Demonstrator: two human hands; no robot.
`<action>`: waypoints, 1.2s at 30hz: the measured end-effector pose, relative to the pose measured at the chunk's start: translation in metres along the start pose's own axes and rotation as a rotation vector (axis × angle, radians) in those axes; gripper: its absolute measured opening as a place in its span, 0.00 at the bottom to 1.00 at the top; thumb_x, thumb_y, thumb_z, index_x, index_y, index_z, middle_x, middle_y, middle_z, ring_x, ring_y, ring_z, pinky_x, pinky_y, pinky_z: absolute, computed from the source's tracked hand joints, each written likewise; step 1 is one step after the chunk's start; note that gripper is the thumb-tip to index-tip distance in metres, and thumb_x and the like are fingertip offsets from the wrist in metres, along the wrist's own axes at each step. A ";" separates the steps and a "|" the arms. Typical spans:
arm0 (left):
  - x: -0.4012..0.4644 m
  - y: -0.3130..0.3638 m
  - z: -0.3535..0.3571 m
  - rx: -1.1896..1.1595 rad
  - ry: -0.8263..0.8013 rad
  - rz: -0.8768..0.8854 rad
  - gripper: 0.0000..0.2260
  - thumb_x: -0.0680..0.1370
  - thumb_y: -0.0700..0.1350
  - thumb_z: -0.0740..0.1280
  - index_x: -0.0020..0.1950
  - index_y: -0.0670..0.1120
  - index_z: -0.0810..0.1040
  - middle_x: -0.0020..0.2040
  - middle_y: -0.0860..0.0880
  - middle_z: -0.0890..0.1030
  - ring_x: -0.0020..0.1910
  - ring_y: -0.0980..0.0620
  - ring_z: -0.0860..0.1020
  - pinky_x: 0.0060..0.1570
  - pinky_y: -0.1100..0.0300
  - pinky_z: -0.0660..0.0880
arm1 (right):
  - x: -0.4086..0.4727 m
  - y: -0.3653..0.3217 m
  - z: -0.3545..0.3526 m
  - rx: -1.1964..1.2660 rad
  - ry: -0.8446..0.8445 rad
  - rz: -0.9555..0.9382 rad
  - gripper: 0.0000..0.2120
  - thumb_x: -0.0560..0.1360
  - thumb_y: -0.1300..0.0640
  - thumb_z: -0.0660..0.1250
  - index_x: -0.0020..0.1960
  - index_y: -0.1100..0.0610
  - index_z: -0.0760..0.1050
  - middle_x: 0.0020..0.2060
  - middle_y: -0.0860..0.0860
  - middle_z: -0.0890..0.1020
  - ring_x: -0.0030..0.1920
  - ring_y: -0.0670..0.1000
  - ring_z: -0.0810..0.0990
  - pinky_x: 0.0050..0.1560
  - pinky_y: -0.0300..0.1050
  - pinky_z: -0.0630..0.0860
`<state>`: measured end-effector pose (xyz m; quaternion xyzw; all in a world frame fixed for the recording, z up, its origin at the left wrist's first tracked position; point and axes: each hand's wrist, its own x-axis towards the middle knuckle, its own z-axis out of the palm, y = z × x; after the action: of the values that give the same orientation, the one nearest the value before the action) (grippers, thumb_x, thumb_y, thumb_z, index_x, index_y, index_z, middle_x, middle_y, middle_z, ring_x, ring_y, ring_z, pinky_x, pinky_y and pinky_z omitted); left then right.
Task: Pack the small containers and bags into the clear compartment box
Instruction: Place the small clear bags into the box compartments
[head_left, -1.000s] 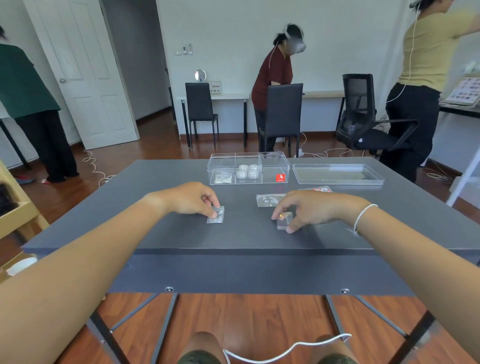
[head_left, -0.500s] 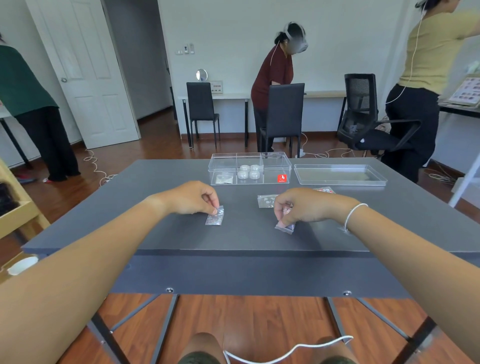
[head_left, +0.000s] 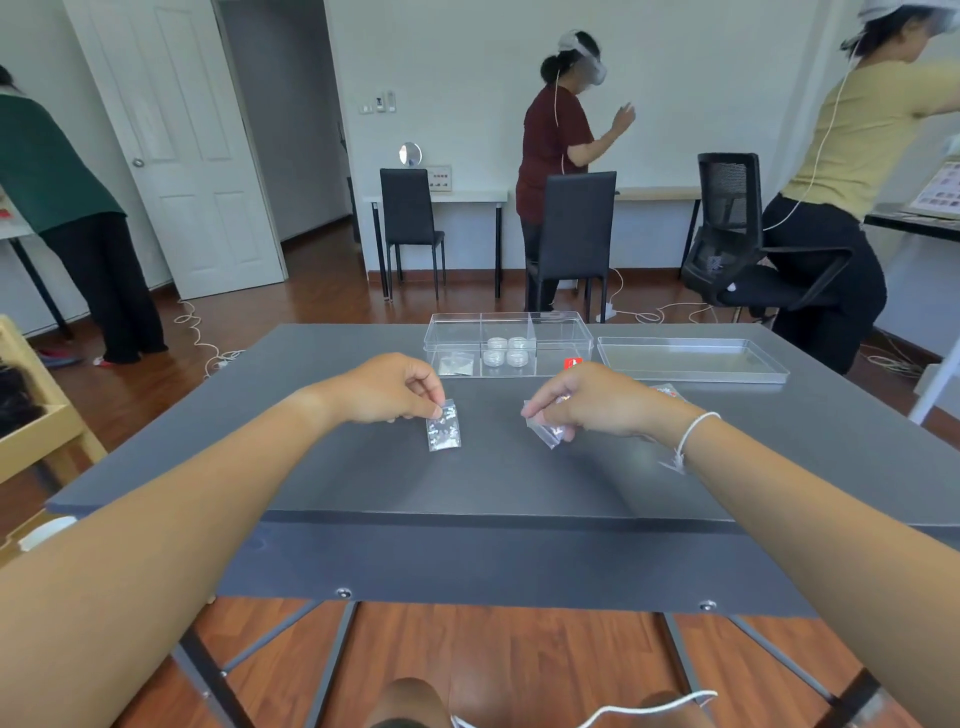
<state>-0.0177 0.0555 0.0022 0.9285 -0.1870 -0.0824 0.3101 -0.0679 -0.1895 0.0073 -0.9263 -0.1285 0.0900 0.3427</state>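
Observation:
My left hand (head_left: 389, 387) pinches the top edge of a small clear bag (head_left: 444, 428) of shiny bits, which hangs just above the grey table (head_left: 493, 483). My right hand (head_left: 592, 400) grips another small clear bag (head_left: 545, 434), lifted off the table. Behind them stands the clear compartment box (head_left: 506, 319) with three sections: a flat bag (head_left: 457, 364) in the left one, several round white containers (head_left: 506, 351) in the middle one, a red label (head_left: 573, 362) on the right one. Another bag (head_left: 665, 389) lies partly hidden behind my right wrist.
The box's clear lid (head_left: 691, 358) lies to the right of the box. Three people work at other tables, with black chairs (head_left: 571, 234) behind my table. A wooden shelf (head_left: 36, 431) stands at the left. Cables run over the wooden floor.
Both hands have lifted their bags off the table and moved a little toward the box. The bag that lay in front of my right hand is now hidden by it.

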 end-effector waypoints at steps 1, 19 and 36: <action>0.001 0.000 -0.002 -0.002 0.007 0.004 0.05 0.71 0.45 0.71 0.37 0.54 0.78 0.35 0.55 0.77 0.32 0.58 0.73 0.26 0.73 0.70 | 0.001 -0.002 -0.001 0.029 0.010 0.002 0.08 0.74 0.61 0.64 0.47 0.51 0.81 0.43 0.58 0.82 0.29 0.44 0.75 0.36 0.28 0.71; 0.037 0.036 -0.061 -0.008 0.201 0.130 0.05 0.72 0.43 0.70 0.38 0.53 0.79 0.34 0.55 0.76 0.32 0.58 0.73 0.28 0.70 0.70 | 0.048 -0.020 -0.012 0.237 0.216 -0.033 0.11 0.69 0.67 0.68 0.33 0.52 0.77 0.33 0.52 0.79 0.32 0.47 0.74 0.32 0.31 0.71; 0.110 0.004 -0.066 0.024 0.237 0.079 0.02 0.73 0.41 0.69 0.43 0.47 0.81 0.36 0.55 0.79 0.36 0.61 0.75 0.38 0.71 0.69 | 0.110 -0.031 -0.037 0.443 0.462 -0.131 0.09 0.70 0.61 0.69 0.34 0.50 0.78 0.34 0.42 0.79 0.32 0.40 0.72 0.27 0.25 0.69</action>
<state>0.0999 0.0449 0.0532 0.9272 -0.1863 0.0426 0.3220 0.0404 -0.1566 0.0471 -0.8150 -0.0840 -0.1189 0.5609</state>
